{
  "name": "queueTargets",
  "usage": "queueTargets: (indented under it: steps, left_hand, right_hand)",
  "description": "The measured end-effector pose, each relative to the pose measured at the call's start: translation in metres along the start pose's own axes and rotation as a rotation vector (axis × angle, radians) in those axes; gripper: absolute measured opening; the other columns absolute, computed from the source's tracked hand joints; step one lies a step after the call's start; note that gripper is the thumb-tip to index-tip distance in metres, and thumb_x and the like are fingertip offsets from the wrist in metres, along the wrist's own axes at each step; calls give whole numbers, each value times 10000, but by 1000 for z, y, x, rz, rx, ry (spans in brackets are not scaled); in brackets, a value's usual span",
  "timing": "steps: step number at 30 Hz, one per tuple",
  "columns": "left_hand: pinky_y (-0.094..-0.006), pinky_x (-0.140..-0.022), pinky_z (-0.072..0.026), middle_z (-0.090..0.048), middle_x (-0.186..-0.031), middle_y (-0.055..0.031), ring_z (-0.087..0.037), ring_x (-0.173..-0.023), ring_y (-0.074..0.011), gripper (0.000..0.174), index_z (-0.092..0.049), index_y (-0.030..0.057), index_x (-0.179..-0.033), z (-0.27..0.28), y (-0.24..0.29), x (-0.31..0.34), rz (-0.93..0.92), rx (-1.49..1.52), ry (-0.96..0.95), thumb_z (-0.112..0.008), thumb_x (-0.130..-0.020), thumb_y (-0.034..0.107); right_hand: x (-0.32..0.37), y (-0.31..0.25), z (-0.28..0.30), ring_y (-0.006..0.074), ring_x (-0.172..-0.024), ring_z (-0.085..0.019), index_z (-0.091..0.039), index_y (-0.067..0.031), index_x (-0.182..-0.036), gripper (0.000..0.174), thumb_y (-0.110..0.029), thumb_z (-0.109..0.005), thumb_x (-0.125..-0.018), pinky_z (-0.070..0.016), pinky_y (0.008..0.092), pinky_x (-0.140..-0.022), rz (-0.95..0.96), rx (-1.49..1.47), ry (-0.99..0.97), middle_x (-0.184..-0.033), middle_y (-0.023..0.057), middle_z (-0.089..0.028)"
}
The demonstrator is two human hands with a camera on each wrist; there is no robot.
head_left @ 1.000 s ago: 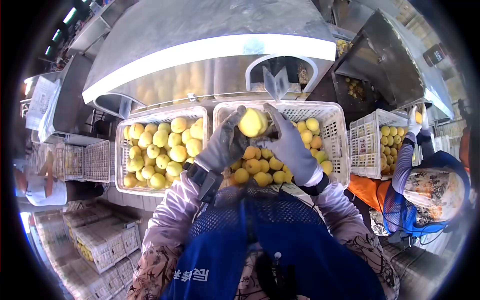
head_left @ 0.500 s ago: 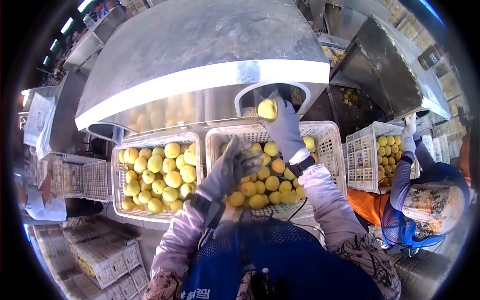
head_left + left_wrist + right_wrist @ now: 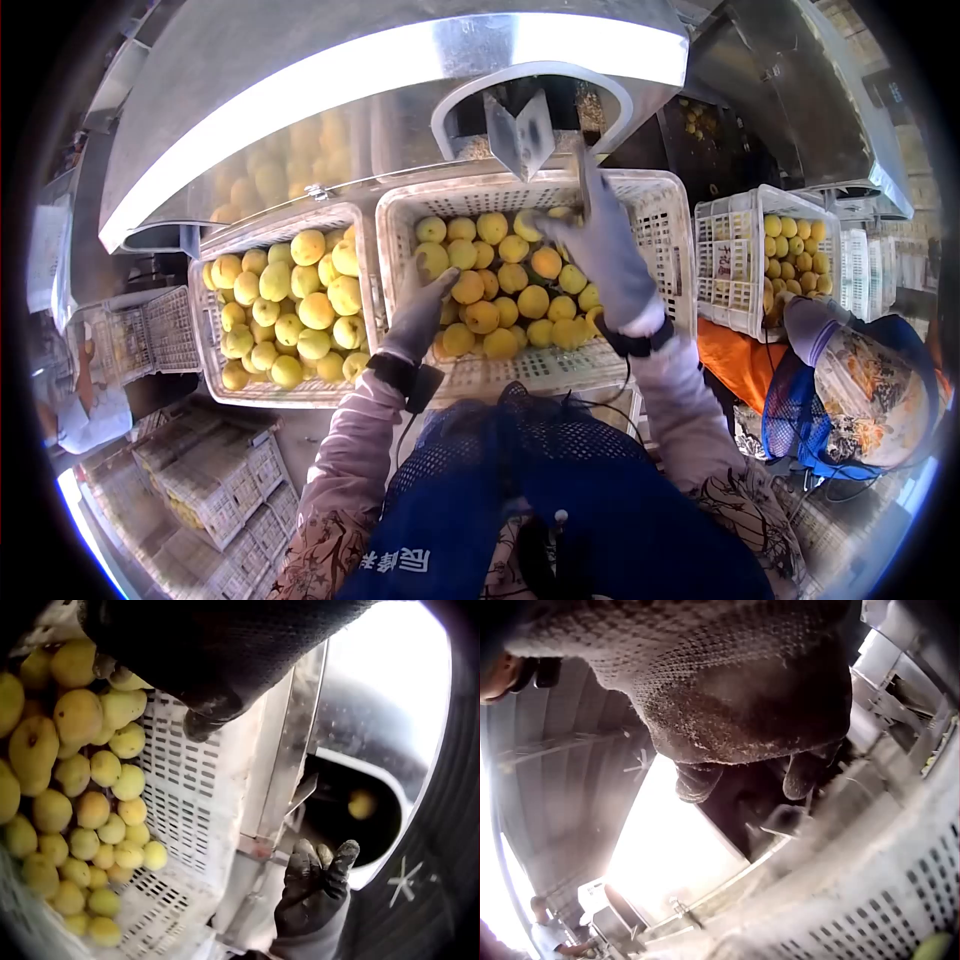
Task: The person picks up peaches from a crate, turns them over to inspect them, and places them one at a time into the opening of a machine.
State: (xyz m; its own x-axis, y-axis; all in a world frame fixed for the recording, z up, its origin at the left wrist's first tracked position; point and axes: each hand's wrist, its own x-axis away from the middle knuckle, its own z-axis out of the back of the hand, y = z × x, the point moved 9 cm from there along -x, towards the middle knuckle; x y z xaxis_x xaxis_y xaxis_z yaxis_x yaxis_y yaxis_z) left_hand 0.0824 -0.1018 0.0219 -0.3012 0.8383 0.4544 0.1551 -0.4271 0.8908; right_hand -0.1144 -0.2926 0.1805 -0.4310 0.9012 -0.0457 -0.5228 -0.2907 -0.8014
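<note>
My gloved left hand (image 3: 422, 310) reaches into the left side of the middle crate (image 3: 660, 215), its fingers spread beside a yellow peach (image 3: 432, 260). In the left wrist view, fingertips of this hand (image 3: 202, 656) are right at the peaches, while the thumb stands apart from them. My gloved right hand (image 3: 605, 245) is over the crate's far side, fingers extended and nothing held. A single peach (image 3: 362, 804) shows inside the dark arched opening (image 3: 322, 825) of the metal machine, beyond the right hand (image 3: 311, 896).
Another white crate (image 3: 215, 375) full of peaches stands on the left. The machine's metal front (image 3: 400, 120) borders the crates, with a bent metal flap (image 3: 520, 135) at its opening. On the right are a third crate (image 3: 722, 260) and another person (image 3: 860, 390).
Both hands held a peach together; my right hand then carried it to the opening, and is now drawn back without it. The left hand has moved left among the peaches.
</note>
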Motion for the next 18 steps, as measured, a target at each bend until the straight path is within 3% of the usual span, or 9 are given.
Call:
queueTargets:
  steps: [2, 3, 5, 6, 9, 11, 14, 16, 18]
  left_hand:
    - [-467, -1142, -411, -517, -1463, -224, -512, -1345, -346, 778, -400, 39, -1537, -2, 14, -17, 6, -435, 151, -760, -897, 295]
    - [-467, -1142, -411, -517, -1463, -224, -512, -1345, -346, 778, -400, 39, -1537, -13, 8, -25, 15, -432, 128, -760, -897, 295]
    - [-499, -1195, -326, -467, -1501, -243, -390, -1444, -387, 809, -425, 58, -1523, -26, 8, -47, 31, -1236, 196, -764, -867, 386]
    - [-542, -1240, -219, -418, -1552, -238, -290, -1498, -405, 828, -460, 72, -1500, -32, -1, -60, 33, -1236, 72, -753, -844, 485]
    - [-577, -1235, -196, -450, -1513, -223, -331, -1470, -403, 821, -487, 99, -1491, -48, -14, -72, -158, -1517, 141, -737, -840, 532]
    - [-611, -1213, -181, -517, -1427, -199, -380, -1422, -398, 769, -542, 104, -1421, -52, -4, -78, -234, -1548, 184, -745, -827, 548]
    - [-561, -1184, -272, -553, -1357, -184, -439, -1367, -385, 686, -575, 99, -1342, -41, -13, -91, -44, -1460, 91, -751, -837, 529]
    - [-498, -1023, -491, -595, -1360, -242, -602, -1247, -386, 659, -548, 161, -1338, -39, -20, -88, -51, -1470, 132, -679, -866, 603]
    - [-477, -991, -510, -635, -1287, -244, -638, -1187, -381, 652, -556, 155, -1326, -38, -25, -86, 14, -1416, 150, -684, -866, 600]
  right_hand:
    - [53, 89, -19, 423, -1377, -516, -290, 41, -1572, 1083, -326, -915, -768, -464, 473, -1122, -260, -199, -226, -1465, 288, -527]
    - [66, 130, -15, 423, -1377, -516, -290, 41, -1572, 1083, -326, -915, -768, -464, 473, -1122, -282, -190, -218, -1465, 288, -527]
    - [76, 191, -4, 438, -1389, -487, -325, 40, -1556, 1009, -306, -894, -798, -433, 486, -1141, -358, 115, -202, -1480, 295, -505]
    - [72, 210, -3, 438, -1389, -487, -325, 40, -1556, 1009, -306, -894, -798, -433, 486, -1141, -371, 117, -199, -1480, 295, -505]
    - [16, 247, -3, 464, -1331, -520, -359, 41, -1530, 953, -307, -880, -811, -446, 490, -1111, -281, 174, -94, -1446, 304, -526]
    - [-9, 293, -18, 477, -1291, -537, -382, 43, -1500, 924, -325, -872, -809, -450, 488, -1093, -333, 444, 1, -1412, 319, -538]
    - [-19, 318, -39, 481, -1299, -529, -399, 40, -1486, 910, -364, -858, -812, -447, 489, -1101, -403, 421, 64, -1415, 336, -523]
    - [-15, 321, -45, 478, -1277, -546, -417, 39, -1471, 888, -368, -853, -813, -457, 492, -1085, -438, 382, 50, -1406, 338, -528]
    - [-9, 314, -39, 453, -1193, -606, -482, 28, -1414, 813, -416, -830, -828, -498, 490, -1004, -407, 360, 8, -1356, 338, -564]
